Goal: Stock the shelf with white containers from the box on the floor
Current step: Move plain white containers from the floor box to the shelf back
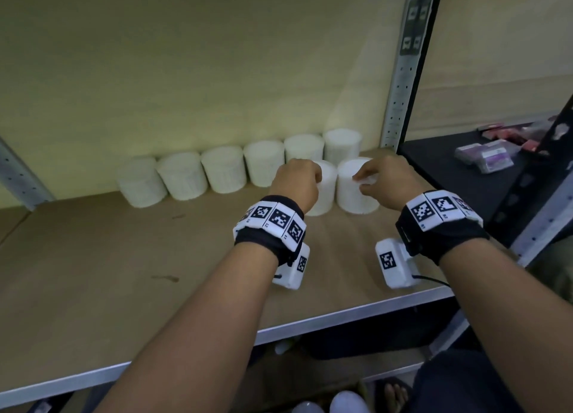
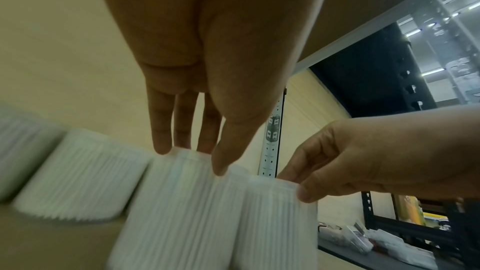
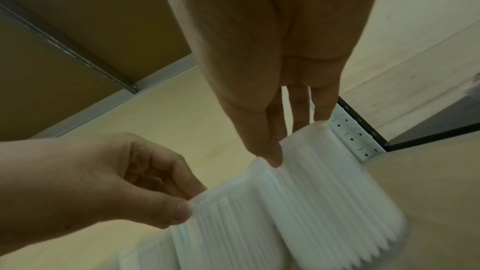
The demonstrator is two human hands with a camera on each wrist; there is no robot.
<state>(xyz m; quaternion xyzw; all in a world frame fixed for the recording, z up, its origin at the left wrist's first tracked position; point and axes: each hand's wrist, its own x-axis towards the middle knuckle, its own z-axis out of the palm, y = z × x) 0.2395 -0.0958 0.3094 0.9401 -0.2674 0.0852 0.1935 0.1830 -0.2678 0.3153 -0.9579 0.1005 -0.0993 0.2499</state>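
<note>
- Shelf (image 1: pixel 124 257): tan board with a grey metal front edge, filling the centre and lower left of the head view.
- Back row (image 1: pixel 223 171): six white ribbed containers standing side by side against the rear wall, centre of the frame.
- Front pair: left container (image 1: pixel 325 189) and right container (image 1: pixel 353 189) stand upright on the board just in front of the row's right end, touching each other.
- Left hand (image 1: pixel 296 185): thumb and fingertips (image 2: pixel 162 147) pinch the top rim of the left container; narrow grip.
- Right hand (image 1: pixel 387 180): thumb and fingertips (image 3: pixel 322 116) pinch the top rim of the right container; narrow grip.
- Wristbands (image 1: pixel 273 223): black bands with white marker tiles on both wrists, each with a white camera block beneath.
- Upright (image 1: pixel 403 71): perforated grey post at upper right, beside the row's right end.
- Black shelf (image 1: pixel 465 180): at right, carrying wrapped packets (image 1: pixel 486 157).
- Lower edge of the head view: two white rounded tops (image 1: pixel 341 403), blurred.
</note>
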